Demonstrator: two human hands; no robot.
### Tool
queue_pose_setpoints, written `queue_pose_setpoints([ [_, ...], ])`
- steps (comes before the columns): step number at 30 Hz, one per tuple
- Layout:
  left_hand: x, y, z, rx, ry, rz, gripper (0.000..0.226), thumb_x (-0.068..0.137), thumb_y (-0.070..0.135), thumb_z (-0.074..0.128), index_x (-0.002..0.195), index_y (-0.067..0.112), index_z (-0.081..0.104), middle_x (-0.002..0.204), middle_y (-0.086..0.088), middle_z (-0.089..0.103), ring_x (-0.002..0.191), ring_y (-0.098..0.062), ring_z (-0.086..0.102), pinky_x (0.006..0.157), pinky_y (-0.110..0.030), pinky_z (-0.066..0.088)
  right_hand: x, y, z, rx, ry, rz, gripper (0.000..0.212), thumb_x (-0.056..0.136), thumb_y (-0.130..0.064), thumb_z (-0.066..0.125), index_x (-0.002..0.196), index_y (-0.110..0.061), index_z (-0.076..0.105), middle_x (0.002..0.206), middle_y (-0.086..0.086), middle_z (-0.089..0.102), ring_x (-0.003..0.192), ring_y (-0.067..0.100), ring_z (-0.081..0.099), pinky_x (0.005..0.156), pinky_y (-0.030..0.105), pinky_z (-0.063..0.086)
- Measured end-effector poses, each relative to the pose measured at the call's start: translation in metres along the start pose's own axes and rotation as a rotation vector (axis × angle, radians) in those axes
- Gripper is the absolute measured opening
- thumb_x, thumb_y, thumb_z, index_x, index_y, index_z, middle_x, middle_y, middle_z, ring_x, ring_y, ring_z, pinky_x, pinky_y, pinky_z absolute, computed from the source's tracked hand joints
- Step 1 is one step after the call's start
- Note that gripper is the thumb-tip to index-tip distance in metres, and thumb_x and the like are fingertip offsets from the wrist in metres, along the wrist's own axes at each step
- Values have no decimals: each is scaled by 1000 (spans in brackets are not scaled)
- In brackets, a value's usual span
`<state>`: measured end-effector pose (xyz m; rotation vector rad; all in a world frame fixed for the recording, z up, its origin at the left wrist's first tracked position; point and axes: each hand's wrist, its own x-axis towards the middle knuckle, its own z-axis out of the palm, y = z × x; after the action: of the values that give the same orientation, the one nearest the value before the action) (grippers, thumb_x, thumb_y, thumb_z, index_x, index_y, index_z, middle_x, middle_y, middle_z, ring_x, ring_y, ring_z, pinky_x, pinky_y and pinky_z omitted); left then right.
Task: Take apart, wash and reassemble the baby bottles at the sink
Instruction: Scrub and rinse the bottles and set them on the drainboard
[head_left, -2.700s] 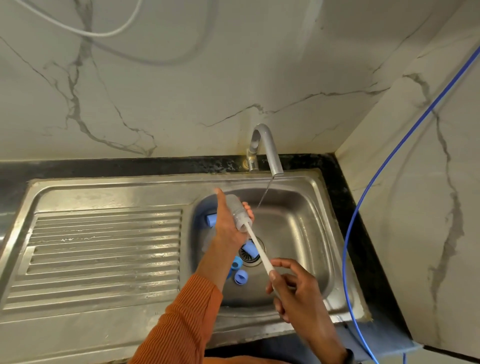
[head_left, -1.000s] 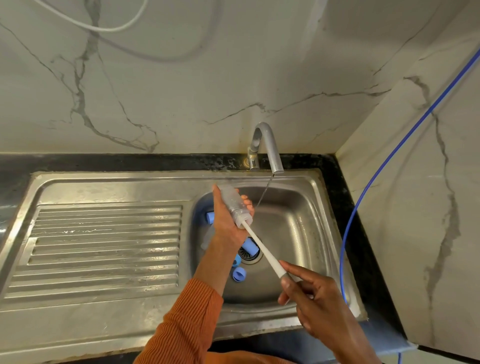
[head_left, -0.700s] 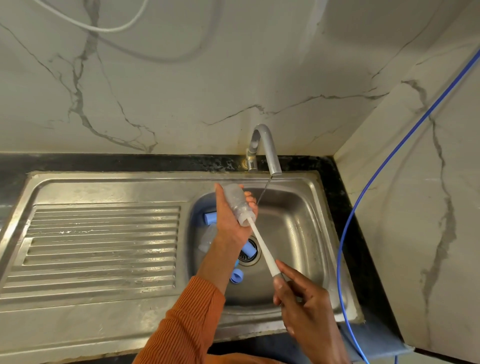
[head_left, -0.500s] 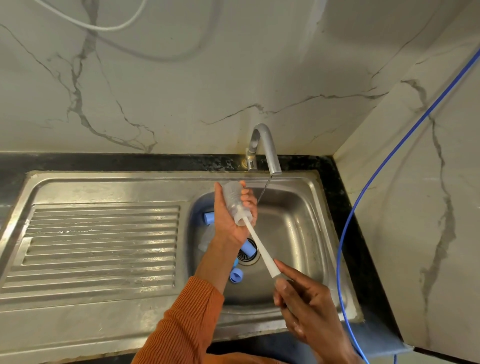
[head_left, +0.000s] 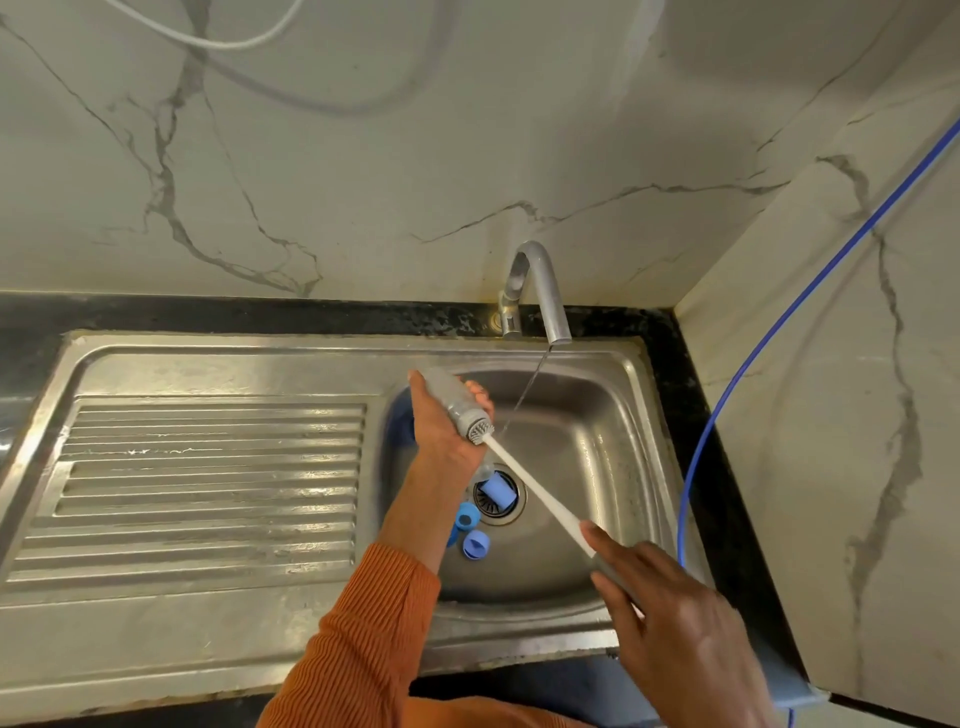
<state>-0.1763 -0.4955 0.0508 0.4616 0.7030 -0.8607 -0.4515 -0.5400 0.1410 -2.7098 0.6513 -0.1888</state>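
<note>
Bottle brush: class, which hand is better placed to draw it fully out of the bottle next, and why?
Right. The right hand already grips the bottle brush handle's free end, while the left hand is wrapped around the bottle, steadying it.

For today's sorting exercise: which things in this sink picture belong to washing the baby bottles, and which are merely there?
Belong to the job:
clear bottle in the left hand
bottle brush in the right hand
blue bottle parts near the drain
running tap
sink

Merely there:
blue cable
white cable
draining board
</note>
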Motion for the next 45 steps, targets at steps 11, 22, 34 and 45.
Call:
queue_pose_setpoints([
  [11, -3, 4, 12, -57, -66, -40, 60, 94, 70, 54, 93, 10, 57, 72, -4, 58, 53, -14, 60, 44, -21, 52, -6, -4, 3, 619, -14, 518, 4, 87, -31, 80, 88, -29, 83, 70, 2, 73, 51, 11, 62, 52, 30, 51],
  [22, -11, 7, 16, -160, -127, -22, 57, 92, 69, 57, 90, 12, 58, 74, -2, 58, 52, -12, 60, 44, -19, 51, -17, -5, 3, 527, 59, 413, 40, 62, -17, 99, 85, -33, 69, 78, -3, 72, 56, 13, 66, 48, 29, 53],
  [34, -12, 4, 16, -121, -137, 18, 55, 94, 68, 55, 91, 13, 58, 76, -2, 57, 54, -12, 59, 45, -19, 51, -12, -2, -15, 1238, -282, 962, 47, 97, -44, 59, 87, -2, 77, 56, 16, 44, 33, 15, 28, 36, 18, 23],
  [45, -14, -17, 17, 18, -186, 19, 57, 93, 72, 55, 95, 15, 59, 75, -2, 57, 57, -12, 57, 50, -20, 52, 2, -15, 12, 1112, 93, 636, 22, 82, -31, 79, 103, -28, 74, 79, 17, 75, 42, 17, 43, 41, 23, 37],
])
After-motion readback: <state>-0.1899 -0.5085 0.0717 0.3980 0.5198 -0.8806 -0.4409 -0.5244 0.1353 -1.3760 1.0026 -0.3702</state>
